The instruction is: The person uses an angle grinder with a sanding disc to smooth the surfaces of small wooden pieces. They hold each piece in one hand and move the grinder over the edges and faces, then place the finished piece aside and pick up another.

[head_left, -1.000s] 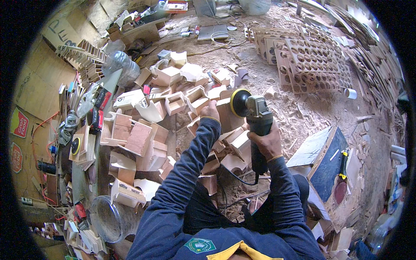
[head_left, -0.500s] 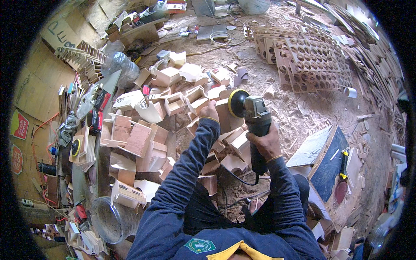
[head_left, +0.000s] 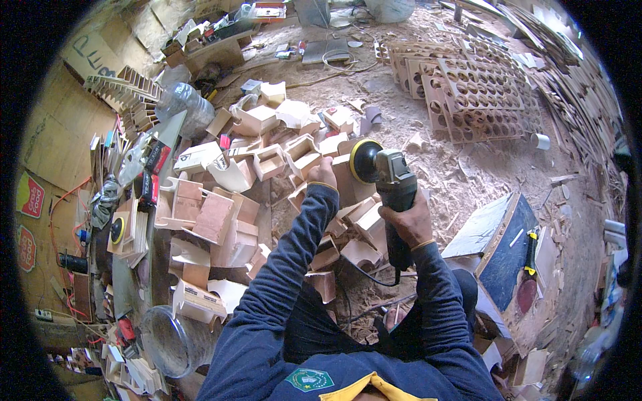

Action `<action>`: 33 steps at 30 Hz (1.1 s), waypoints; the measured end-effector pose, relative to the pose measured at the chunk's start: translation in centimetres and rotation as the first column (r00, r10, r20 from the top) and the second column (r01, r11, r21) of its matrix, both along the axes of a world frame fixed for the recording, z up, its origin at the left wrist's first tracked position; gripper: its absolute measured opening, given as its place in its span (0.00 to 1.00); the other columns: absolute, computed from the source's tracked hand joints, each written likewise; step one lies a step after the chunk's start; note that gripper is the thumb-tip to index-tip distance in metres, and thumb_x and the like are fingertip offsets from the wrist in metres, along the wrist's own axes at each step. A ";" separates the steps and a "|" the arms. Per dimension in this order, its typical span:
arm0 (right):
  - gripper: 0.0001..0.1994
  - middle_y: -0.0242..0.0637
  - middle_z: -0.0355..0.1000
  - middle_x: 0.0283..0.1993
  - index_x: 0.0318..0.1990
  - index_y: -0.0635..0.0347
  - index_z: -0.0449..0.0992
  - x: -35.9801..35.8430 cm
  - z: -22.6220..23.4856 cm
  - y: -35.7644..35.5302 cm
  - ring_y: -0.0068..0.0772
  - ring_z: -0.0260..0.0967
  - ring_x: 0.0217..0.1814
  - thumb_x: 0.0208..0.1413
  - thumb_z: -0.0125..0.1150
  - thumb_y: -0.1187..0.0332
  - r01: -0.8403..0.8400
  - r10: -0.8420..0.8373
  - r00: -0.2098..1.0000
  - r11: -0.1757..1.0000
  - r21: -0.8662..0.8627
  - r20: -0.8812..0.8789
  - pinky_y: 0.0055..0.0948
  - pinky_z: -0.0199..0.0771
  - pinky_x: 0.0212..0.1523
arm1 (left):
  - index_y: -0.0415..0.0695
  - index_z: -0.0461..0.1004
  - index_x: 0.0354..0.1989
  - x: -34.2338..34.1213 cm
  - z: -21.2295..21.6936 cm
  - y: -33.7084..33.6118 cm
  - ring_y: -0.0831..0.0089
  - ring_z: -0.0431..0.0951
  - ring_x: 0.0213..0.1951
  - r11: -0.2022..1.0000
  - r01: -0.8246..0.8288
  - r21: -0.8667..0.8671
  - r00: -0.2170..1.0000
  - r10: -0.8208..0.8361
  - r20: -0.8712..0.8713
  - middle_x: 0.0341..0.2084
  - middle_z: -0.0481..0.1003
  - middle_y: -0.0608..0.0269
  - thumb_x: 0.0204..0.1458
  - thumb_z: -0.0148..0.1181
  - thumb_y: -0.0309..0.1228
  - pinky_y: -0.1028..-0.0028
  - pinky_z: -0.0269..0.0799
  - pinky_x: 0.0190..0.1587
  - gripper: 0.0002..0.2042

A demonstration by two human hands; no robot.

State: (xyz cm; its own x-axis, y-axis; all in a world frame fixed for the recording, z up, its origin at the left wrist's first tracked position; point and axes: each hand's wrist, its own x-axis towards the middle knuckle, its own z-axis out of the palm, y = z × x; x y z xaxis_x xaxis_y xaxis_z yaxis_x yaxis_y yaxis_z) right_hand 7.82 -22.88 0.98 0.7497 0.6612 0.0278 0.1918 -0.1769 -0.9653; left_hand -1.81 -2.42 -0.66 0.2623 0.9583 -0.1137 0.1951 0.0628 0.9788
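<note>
My right hand [head_left: 410, 220] is wrapped round the dark body of an angle grinder [head_left: 394, 180]. A round sanding pad [head_left: 365, 160] with a yellow rim sits at its head, against or very close to the upper right edge of a wooden box [head_left: 346, 179]. My left hand [head_left: 323, 172] grips that box by its left side; its fingers are partly hidden. Several similar pale wooden boxes [head_left: 269, 162] with curved cut-outs lie heaped left of and beneath my hands. The grinder's cord [head_left: 368, 275] loops down toward my legs.
Panels with rows of round holes [head_left: 475, 90] lie at the far right, before stacked wood strips [head_left: 575, 80]. A dark blue board [head_left: 509, 244] carrying a yellow-and-black tool [head_left: 531, 254] stands to my right. Large clear plastic bottles [head_left: 184, 100] lie at left. Sawdust covers the floor [head_left: 428, 170].
The grinder and its pad have shifted very slightly left along the box edge. My left hand keeps its hold, nearly still.
</note>
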 end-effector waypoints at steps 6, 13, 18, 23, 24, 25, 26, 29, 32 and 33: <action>0.33 0.43 0.80 0.40 0.52 0.59 0.73 0.1 -0.5 0.0 0.41 0.80 0.42 0.35 0.78 0.58 0.006 -0.006 1.000 1.000 -0.009 0.018 0.38 0.78 0.48 | 0.30 0.77 0.27 0.3 -1.7 1.1 0.58 0.75 0.31 0.999 -0.044 -0.019 0.999 0.044 0.005 0.23 0.77 0.50 0.54 0.55 0.50 0.60 0.68 0.40 0.26; 0.29 0.41 0.80 0.42 0.49 0.59 0.76 0.8 0.4 -0.5 0.37 0.78 0.43 0.38 0.78 0.59 0.047 -0.044 0.998 0.996 0.076 -0.035 0.36 0.77 0.48 | 0.30 0.79 0.37 -0.5 -2.8 4.0 0.55 0.79 0.44 0.993 -0.080 -0.089 0.995 0.085 0.059 0.37 0.81 0.44 0.53 0.59 0.49 0.64 0.71 0.49 0.27; 0.24 0.37 0.79 0.40 0.47 0.61 0.77 0.6 0.7 -0.8 0.30 0.77 0.41 0.40 0.75 0.62 0.052 -0.052 0.999 0.998 0.040 0.009 0.31 0.77 0.45 | 0.25 0.78 0.38 -0.1 -3.4 2.8 0.50 0.79 0.44 0.997 -0.060 -0.039 0.998 0.061 0.019 0.37 0.80 0.38 0.52 0.59 0.52 0.62 0.71 0.51 0.31; 0.21 0.34 0.80 0.38 0.44 0.61 0.77 0.2 0.1 0.0 0.27 0.78 0.39 0.41 0.73 0.65 0.007 -0.008 1.000 0.998 0.067 0.015 0.29 0.77 0.43 | 0.26 0.78 0.39 0.1 -3.7 2.8 0.59 0.79 0.37 1.000 -0.027 -0.015 0.999 0.026 -0.046 0.35 0.80 0.49 0.51 0.62 0.45 0.63 0.73 0.44 0.25; 0.20 0.34 0.80 0.38 0.44 0.61 0.77 0.2 -0.1 0.0 0.27 0.78 0.39 0.41 0.73 0.66 0.018 -0.019 0.999 0.998 0.057 0.028 0.29 0.77 0.43 | 0.25 0.78 0.37 0.1 -3.6 2.7 0.53 0.80 0.37 0.999 -0.044 0.025 0.998 0.046 -0.051 0.32 0.80 0.44 0.52 0.60 0.48 0.61 0.73 0.45 0.28; 0.20 0.34 0.80 0.38 0.44 0.61 0.77 0.2 -0.2 0.0 0.27 0.78 0.39 0.41 0.73 0.67 0.032 -0.034 0.999 0.998 0.049 0.041 0.29 0.77 0.43 | 0.23 0.78 0.35 0.1 -3.4 2.6 0.48 0.80 0.38 0.999 -0.034 0.010 0.997 0.034 -0.076 0.30 0.80 0.38 0.53 0.58 0.51 0.58 0.72 0.46 0.32; 0.20 0.35 0.80 0.38 0.44 0.61 0.77 0.3 -0.2 0.0 0.27 0.78 0.39 0.41 0.73 0.67 0.034 -0.036 0.998 0.998 0.046 0.046 0.28 0.77 0.43 | 0.23 0.78 0.35 0.1 -3.1 2.3 0.48 0.80 0.38 0.996 -0.061 0.057 0.996 0.065 -0.058 0.30 0.80 0.39 0.53 0.57 0.51 0.58 0.72 0.46 0.31; 0.20 0.35 0.80 0.39 0.44 0.60 0.77 0.5 -0.4 -0.2 0.27 0.78 0.39 0.41 0.73 0.67 0.047 -0.048 0.998 0.998 0.031 0.042 0.28 0.77 0.43 | 0.24 0.77 0.34 0.0 -2.0 1.3 0.50 0.80 0.37 0.999 -0.032 0.031 0.995 0.035 -0.095 0.28 0.80 0.40 0.54 0.56 0.51 0.58 0.72 0.45 0.31; 0.25 0.38 0.80 0.41 0.47 0.60 0.76 0.6 -0.5 -0.2 0.32 0.78 0.42 0.39 0.75 0.64 0.033 -0.033 0.999 0.999 0.019 0.015 0.32 0.77 0.45 | 0.25 0.78 0.33 -0.2 -0.8 0.7 0.52 0.80 0.36 1.000 0.023 0.021 0.988 -0.020 -0.150 0.28 0.80 0.41 0.55 0.54 0.50 0.58 0.72 0.43 0.30; 0.29 0.42 0.80 0.42 0.50 0.59 0.75 0.6 -0.6 -0.2 0.37 0.79 0.44 0.37 0.76 0.61 0.020 -0.021 1.000 1.000 0.017 0.010 0.35 0.77 0.48 | 0.26 0.78 0.33 -0.3 -0.5 0.6 0.52 0.80 0.36 0.999 0.023 0.023 0.989 -0.019 -0.146 0.28 0.80 0.42 0.55 0.53 0.50 0.58 0.72 0.43 0.30</action>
